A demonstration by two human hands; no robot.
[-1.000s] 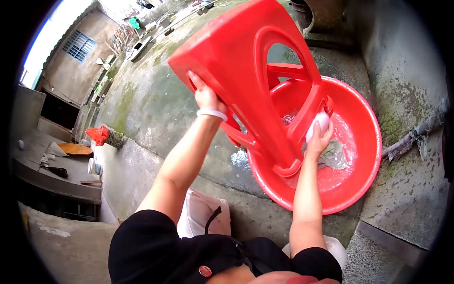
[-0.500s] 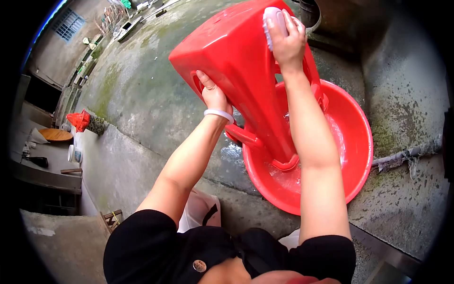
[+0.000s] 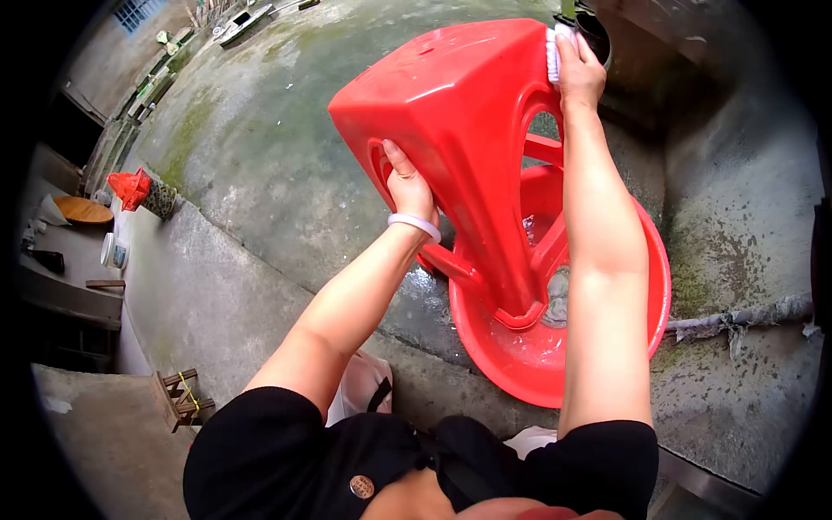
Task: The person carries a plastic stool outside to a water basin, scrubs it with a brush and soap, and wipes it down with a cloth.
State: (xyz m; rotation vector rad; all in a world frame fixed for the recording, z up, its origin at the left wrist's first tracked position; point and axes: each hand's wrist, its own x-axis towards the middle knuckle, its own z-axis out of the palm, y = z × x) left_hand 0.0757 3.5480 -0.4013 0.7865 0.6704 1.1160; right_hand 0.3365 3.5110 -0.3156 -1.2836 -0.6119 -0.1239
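A red plastic stool (image 3: 459, 121) is tilted over a red basin (image 3: 660, 286), its lower legs inside the rim. My left hand (image 3: 410, 189), with a pale bangle at the wrist, grips the stool's side at an opening, the thumb lying on the outside. In my right hand (image 3: 581, 74) is a white and pale purple brush (image 3: 555, 54), its bristles against the upper right edge of the stool near the seat. Water and a greyish cloth (image 3: 557, 299) lie in the basin, partly hidden behind a stool leg and my right forearm.
A dark bucket (image 3: 595, 39) stands beyond the stool. On the right, a pipe (image 3: 737, 319) runs along a mossy concrete wall. At the left are a small wooden stool (image 3: 178, 400), a white tub (image 3: 113, 251) and a pot (image 3: 160, 198) with a red bag (image 3: 130, 188).
My right hand with the brush has gone from the stool's lower leg up to its seat end, then further right to the edge. The stool has shifted slightly, still in my left hand.
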